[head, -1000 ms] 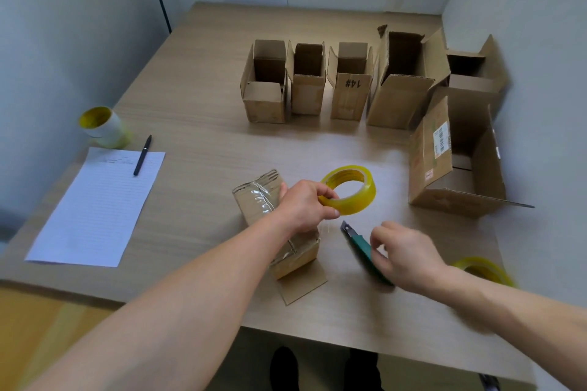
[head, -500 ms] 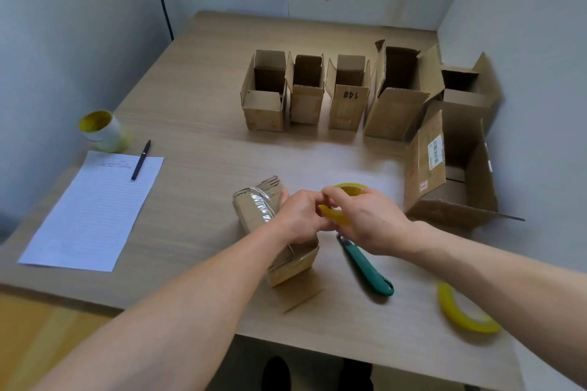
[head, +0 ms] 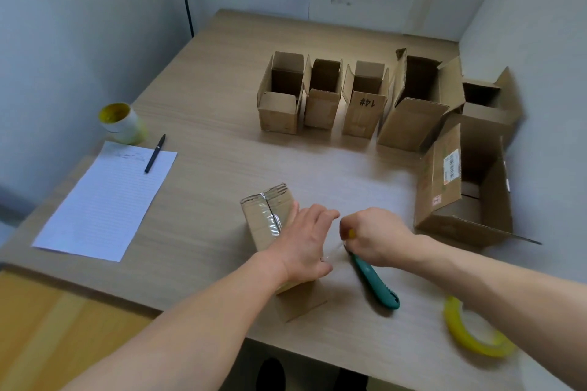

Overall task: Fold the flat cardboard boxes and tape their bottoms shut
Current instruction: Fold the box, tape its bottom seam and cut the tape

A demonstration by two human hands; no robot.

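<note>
Lower centre of the frame: a small brown cardboard box (head: 266, 216) lies on its side on the pale wooden table (head: 206, 200). The left hand (head: 306, 241) presses on it, grip spread flat, apparently to steady it. The right hand (head: 376, 235), grip curled round a mostly hidden yellow tape roll (head: 351, 234), seems to be stretching tape.

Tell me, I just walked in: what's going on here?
A person is taping a small cardboard box lying on the table. The left hand presses flat on it. The right hand grips a mostly hidden yellow tape roll beside it. A green knife lies nearby, and folded boxes stand behind.
</note>
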